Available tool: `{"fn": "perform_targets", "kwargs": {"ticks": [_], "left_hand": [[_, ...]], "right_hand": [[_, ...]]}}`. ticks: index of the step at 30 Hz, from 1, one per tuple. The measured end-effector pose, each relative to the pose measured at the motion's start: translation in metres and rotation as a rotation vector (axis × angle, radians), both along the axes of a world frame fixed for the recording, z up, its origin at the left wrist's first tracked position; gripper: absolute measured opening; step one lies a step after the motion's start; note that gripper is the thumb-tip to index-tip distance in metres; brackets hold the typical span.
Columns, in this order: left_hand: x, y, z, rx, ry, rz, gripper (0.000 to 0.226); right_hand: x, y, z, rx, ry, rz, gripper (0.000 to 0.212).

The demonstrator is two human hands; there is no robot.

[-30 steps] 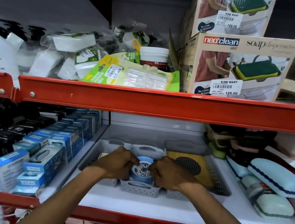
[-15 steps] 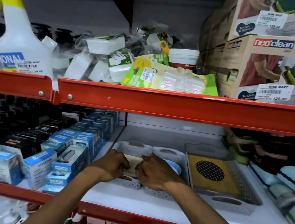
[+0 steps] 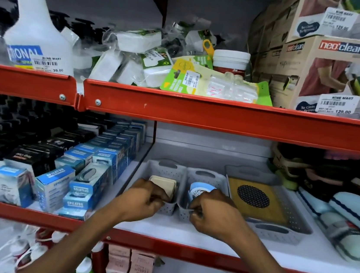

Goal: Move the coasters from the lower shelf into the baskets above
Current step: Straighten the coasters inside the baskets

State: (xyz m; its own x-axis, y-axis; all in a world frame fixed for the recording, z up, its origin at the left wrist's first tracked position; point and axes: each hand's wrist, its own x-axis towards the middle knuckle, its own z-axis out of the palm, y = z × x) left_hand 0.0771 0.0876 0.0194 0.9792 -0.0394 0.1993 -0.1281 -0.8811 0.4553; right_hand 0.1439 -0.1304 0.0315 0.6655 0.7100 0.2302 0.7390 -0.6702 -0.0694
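Note:
Two small grey perforated baskets stand side by side on the white shelf. The left basket (image 3: 166, 164) holds a stack of beige square coasters (image 3: 164, 183) standing on edge. The right basket (image 3: 208, 175) holds round blue coasters (image 3: 200, 188) with a patterned face. My left hand (image 3: 144, 200) curls over the front rim of the left basket, just in front of the beige coasters. My right hand (image 3: 213, 210) curls over the front rim of the right basket, its fingers touching the blue coasters.
A larger grey basket (image 3: 276, 232) to the right holds a yellow square mat with a black mesh disc (image 3: 254, 200). Blue boxes (image 3: 87, 184) crowd the left, soap cases (image 3: 355, 212) the right. A red shelf beam (image 3: 222, 116) runs overhead.
Both hands were together on the blue coaster, then on the beige coasters in the left basket. Now they are apart, one at each small basket's front rim.

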Motion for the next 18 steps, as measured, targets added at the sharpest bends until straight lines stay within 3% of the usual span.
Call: {"fn": "perform_targets", "kwargs": {"ticks": [18], "left_hand": [[-0.055,-0.023,-0.007,-0.074,-0.034,0.006,0.024]], "right_hand": [[-0.056,-0.036,0.005,0.083,0.176,0.025,0.032]]}}
